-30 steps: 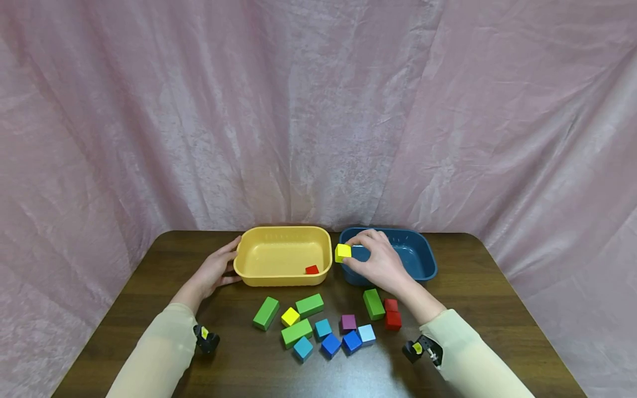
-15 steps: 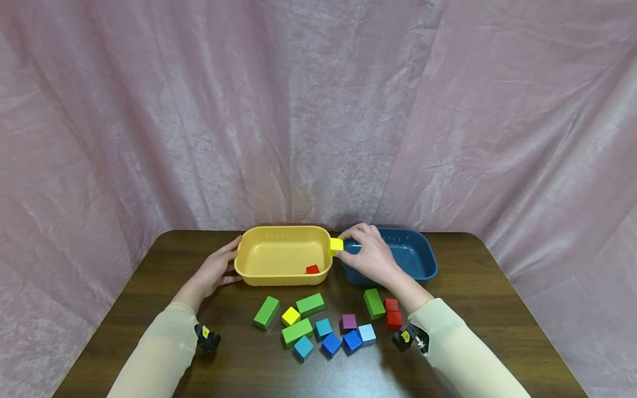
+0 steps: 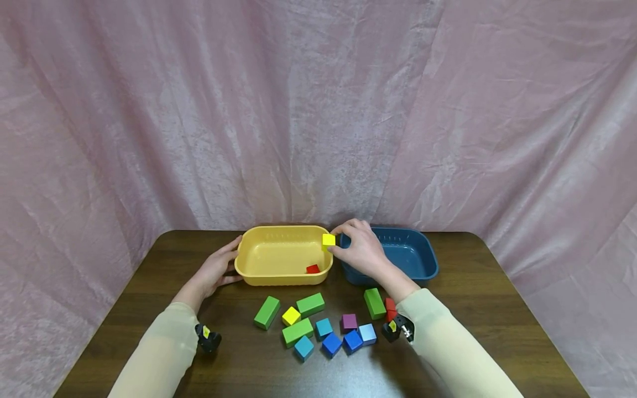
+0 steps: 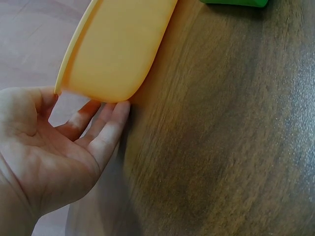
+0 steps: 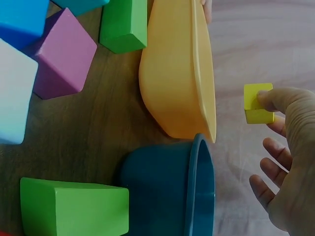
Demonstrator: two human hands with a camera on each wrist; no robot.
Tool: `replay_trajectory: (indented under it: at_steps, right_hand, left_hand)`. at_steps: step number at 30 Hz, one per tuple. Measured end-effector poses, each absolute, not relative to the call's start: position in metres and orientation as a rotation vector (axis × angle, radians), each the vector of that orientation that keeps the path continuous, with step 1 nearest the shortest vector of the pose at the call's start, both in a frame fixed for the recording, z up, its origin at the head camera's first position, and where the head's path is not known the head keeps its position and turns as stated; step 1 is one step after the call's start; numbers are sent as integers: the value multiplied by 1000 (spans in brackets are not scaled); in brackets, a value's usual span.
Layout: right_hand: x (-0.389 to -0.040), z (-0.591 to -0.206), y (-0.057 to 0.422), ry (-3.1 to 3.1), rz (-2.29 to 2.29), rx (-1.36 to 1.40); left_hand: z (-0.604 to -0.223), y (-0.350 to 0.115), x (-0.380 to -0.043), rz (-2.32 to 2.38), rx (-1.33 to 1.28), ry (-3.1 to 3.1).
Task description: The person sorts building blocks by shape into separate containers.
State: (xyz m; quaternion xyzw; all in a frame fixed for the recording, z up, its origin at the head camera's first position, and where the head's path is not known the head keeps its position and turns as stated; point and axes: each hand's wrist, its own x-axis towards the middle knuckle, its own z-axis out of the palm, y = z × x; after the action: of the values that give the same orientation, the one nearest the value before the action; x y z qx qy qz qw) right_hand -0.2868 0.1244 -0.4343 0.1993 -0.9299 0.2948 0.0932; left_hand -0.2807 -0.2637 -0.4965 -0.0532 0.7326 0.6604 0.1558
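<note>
My right hand pinches a yellow cube between thumb and forefinger, over the right end of the yellow bin. In the right wrist view the same cube is held up beyond the bin's rim, the other fingers loosely spread. A red block lies inside the yellow bin at its front right. My left hand touches the bin's left end; in the left wrist view its fingertips rest against the outer wall and rim, the palm standing off.
Right of the yellow bin stands a blue bin, partly behind the right hand. In front lie green blocks, a yellow cube, a purple cube, several blue cubes and red blocks. A pink curtain hangs behind the table.
My right hand has moved left with the yellow cube, from over the blue bin's left edge to over the yellow bin's right end. The left hand has stayed in place.
</note>
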Motion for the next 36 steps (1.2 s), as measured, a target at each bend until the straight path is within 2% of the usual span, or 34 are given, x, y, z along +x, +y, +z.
replay_trajectory:
  at_steps: [23, 36]
  right_hand:
    - [-307, -442, 101, -2825, 746, 533]
    - [-304, -448, 107, -2811, 819, 514]
  left_hand:
    - [-502, -265, -283, 1899, -153, 2095]
    - [-500, -263, -284, 1892, -136, 2091]
